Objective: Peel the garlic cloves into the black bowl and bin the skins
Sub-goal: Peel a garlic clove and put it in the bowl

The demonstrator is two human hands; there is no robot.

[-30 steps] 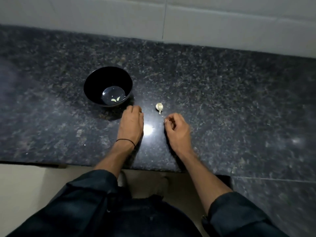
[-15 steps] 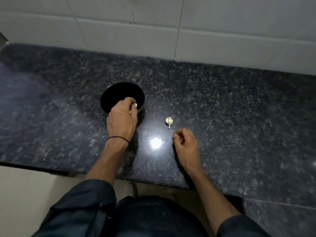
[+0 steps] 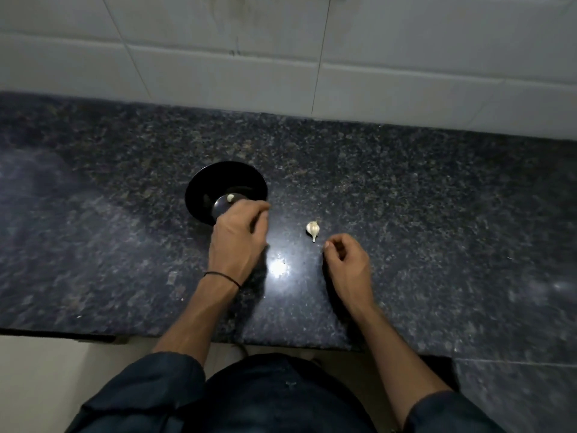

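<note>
Clove [image 3: 230, 198] (white) now in bowl [image 3: 218, 176]

left hand [image 3: 239, 242] over black bowl [image 3: 202, 189] | white clove [image 3: 230, 198] inside | unpeeled clove [image 3: 313, 228] near right hand [image 3: 348, 264]

You are in a kitchen: a dark, speckled, polished granite countertop [image 3: 406, 198] runs before you, backed by a wall of large white glazed tiles [image 3: 218, 67], with a round black bowl [image 3: 218, 179] and a papery unpeeled garlic clove [image 3: 313, 228] on it.
</note>
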